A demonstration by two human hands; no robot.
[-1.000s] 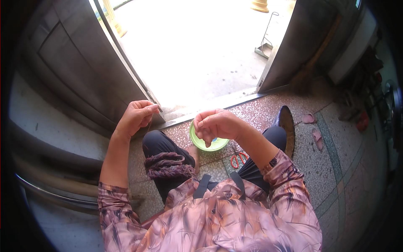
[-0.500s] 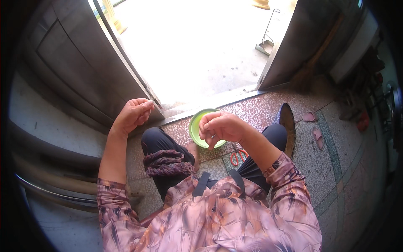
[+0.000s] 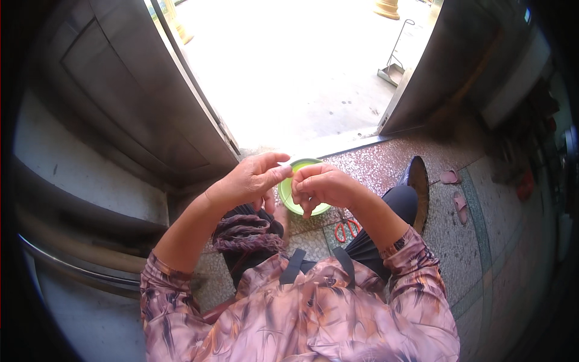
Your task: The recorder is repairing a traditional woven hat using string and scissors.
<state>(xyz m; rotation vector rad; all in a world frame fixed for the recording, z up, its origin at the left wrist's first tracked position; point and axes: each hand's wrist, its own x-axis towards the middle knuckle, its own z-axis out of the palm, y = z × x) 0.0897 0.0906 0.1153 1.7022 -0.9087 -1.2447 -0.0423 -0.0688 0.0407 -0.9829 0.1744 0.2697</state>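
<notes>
My left hand (image 3: pixel 250 179) is beside my right, its thumb and fingers stretched out and apart, with nothing visible in them. My right hand (image 3: pixel 324 184) is closed, thumb against bent fingers, over the green basin (image 3: pixel 289 202); whatever it pinches is too small or hidden to see. Bunched purple ruffled cloth (image 3: pixel 248 233) lies over my left knee. On the floor near my right leg are red-handled scissors (image 3: pixel 348 230). The two hands nearly meet above the basin, which they partly cover.
An oval brown thing with a dark rim (image 3: pixel 418 190) stands by my right knee. Pink slippers (image 3: pixel 460 208) lie further right. Dark door panels (image 3: pixel 126 78) flank the bright doorway; a long-handled dustpan (image 3: pixel 392 73) is outside. A metal tube (image 3: pixel 78 268) runs at the left.
My left hand has moved right and toward the right hand, and its pinched fingers have opened. The right hand stays closed in nearly the same place. The view has shifted slightly.
</notes>
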